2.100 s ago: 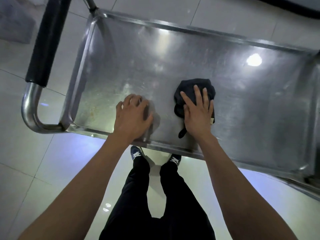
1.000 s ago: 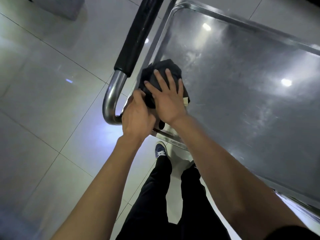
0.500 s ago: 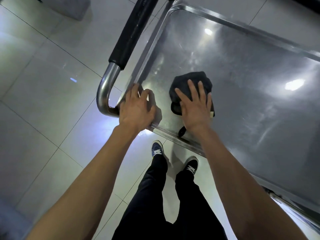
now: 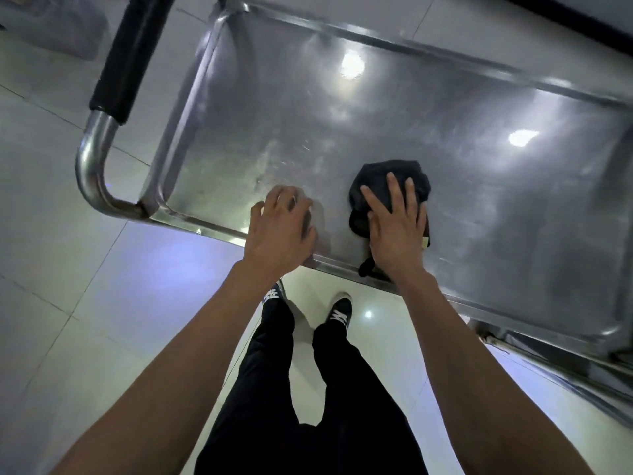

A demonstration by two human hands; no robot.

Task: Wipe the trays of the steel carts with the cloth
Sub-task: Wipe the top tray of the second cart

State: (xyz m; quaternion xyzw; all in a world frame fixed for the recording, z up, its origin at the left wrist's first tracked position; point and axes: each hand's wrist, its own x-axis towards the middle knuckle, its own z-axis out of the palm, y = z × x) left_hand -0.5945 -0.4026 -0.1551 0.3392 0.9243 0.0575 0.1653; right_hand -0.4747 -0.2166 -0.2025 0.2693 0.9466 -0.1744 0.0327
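Right hand [image 4: 397,231] presses flat, fingers spread, on dark cloth [image 4: 390,186] to wipe tray [image 4: 342,138]; left hand [image 4: 277,231], loosely curled, braces near rim.

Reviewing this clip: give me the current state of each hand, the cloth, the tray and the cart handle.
right hand: flat, fingers spread, pressing the cloth
left hand: fingers loosely bent at the tray's near rim, holding nothing
cloth: dark, bunched, lying on the tray
tray: steel, smudged near the left hand
handle: ungripped

Bare forearms, black trousers [image 4: 308,406], dark sneakers [image 4: 340,311] with white laces.
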